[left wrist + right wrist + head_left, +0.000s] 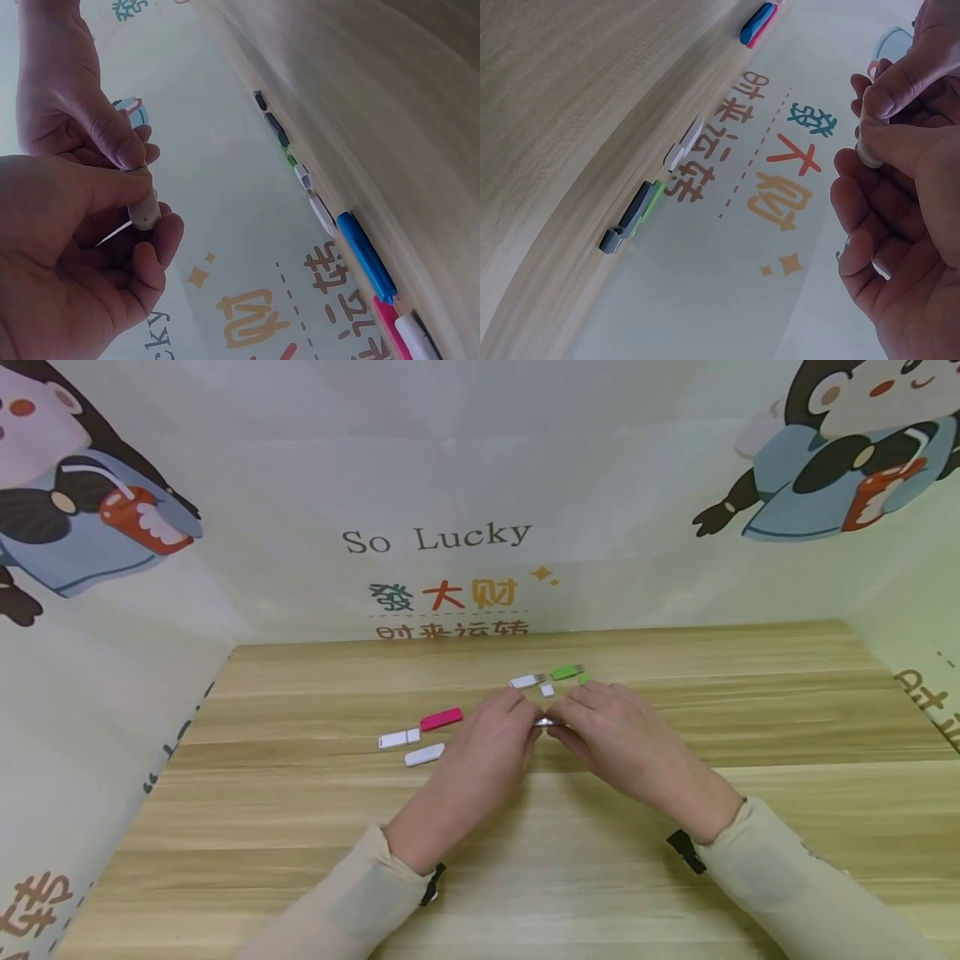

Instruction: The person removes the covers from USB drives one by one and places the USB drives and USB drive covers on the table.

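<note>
Pale sleeves (367, 885) cross the lower frame; left hand (483, 739) and right hand (618, 735) each have the grip clamped on one small pale stick (145, 211) near head-view centre, two-handed manipulation presumably in hand, next move calling for a steady pinch.

One left hand (491, 739) and one right hand (633, 743), two in all, share one white piece (145, 214). On one table (585, 893), the head view counts five USB sticks: three white sticks (399, 740), one pink stick (442, 720) and one green stick (566, 672). Two caps lie near, one white cap (547, 691) and one green cap (584, 679), and two plugs (540, 678) show bare. The left wrist view adds one blue stick (366, 255) and two black pieces (277, 129). Hands hide part of the table, so a full total cannot be told. Two sleeves (367, 877) reach in. Printed behind: two figures (795, 502), two red cups (138, 518), one English line (437, 537), two Chinese lines (442, 596) and two stars (542, 575).
</note>
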Demonstrator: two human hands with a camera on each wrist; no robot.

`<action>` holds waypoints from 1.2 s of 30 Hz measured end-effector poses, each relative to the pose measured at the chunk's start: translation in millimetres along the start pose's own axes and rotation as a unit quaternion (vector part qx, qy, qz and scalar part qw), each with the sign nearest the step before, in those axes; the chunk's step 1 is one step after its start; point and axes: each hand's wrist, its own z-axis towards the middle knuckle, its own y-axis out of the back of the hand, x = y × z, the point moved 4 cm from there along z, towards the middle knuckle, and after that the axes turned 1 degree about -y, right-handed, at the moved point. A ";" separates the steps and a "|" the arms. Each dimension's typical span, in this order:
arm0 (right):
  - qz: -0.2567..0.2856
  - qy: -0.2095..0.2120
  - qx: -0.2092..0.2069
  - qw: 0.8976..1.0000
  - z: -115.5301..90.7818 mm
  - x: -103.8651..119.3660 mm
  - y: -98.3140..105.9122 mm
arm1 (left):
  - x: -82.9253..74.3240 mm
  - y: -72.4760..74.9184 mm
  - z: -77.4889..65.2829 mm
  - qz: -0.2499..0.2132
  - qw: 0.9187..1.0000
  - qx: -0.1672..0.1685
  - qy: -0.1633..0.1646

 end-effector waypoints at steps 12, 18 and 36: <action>0.022 0.011 -0.019 1.000 0.9 0.4 0.9 | -2.8 1.8 -2.0 0.004 0.999 -0.031 -0.031; 0.025 0.017 -0.018 0.999 -0.6 1.4 1.2 | -4.6 1.8 -1.8 0.008 0.998 -0.038 -0.045; 0.041 -0.005 -0.009 0.999 -0.2 3.0 4.6 | -5.6 2.3 -0.6 -0.002 0.997 -0.041 -0.064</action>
